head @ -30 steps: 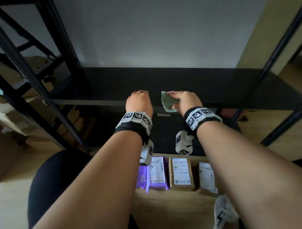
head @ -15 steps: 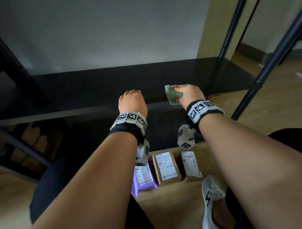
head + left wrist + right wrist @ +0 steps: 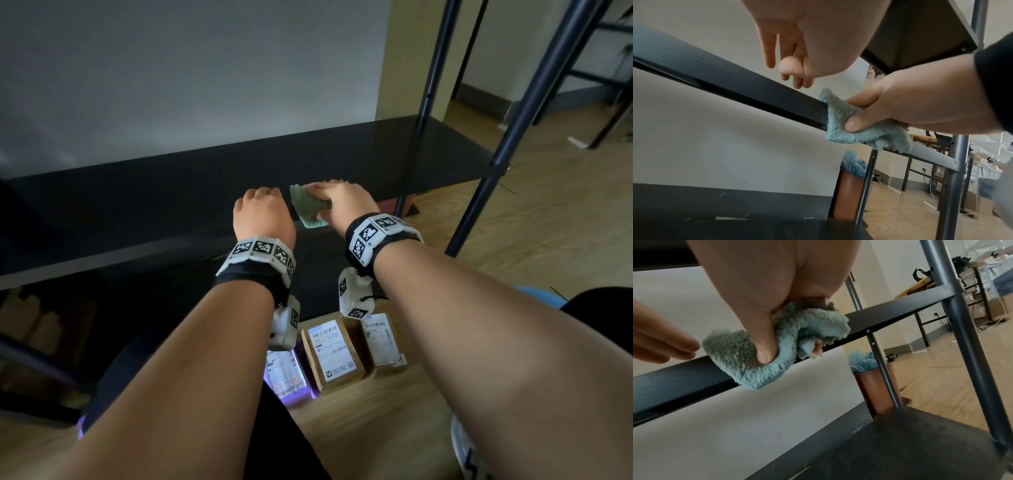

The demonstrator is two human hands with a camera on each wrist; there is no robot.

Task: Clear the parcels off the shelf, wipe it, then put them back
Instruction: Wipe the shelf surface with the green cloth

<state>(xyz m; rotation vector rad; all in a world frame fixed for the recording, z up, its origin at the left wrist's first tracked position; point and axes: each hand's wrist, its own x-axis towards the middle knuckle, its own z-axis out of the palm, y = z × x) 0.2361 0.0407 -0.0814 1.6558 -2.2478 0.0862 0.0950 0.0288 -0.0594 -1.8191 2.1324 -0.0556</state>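
Note:
The black shelf (image 3: pixel 171 192) is bare. My right hand (image 3: pixel 342 205) grips a fluffy teal cloth (image 3: pixel 308 209) and holds it against the shelf's front edge (image 3: pixel 890 313), thumb pressed into the cloth (image 3: pixel 777 345). My left hand (image 3: pixel 263 216) hangs just left of the cloth with fingers (image 3: pixel 770 48) loose and nothing in it. On the floor below lie the parcels: a purple pouch (image 3: pixel 284 377) and two brown boxes (image 3: pixel 332 353) (image 3: pixel 382 339), partly hidden by my wrists.
Dark metal uprights (image 3: pixel 513 130) stand at the shelf's right end. A brown bin with a blue bag (image 3: pixel 873 382) sits behind them. A lower black shelf (image 3: pixel 900 443) lies underneath. My white shoe (image 3: pixel 469 455) rests on the wooden floor.
The head view has swung to the right, bringing the shelf's right end and uprights into sight. My right hand still holds the cloth at the front edge, the left stays beside it.

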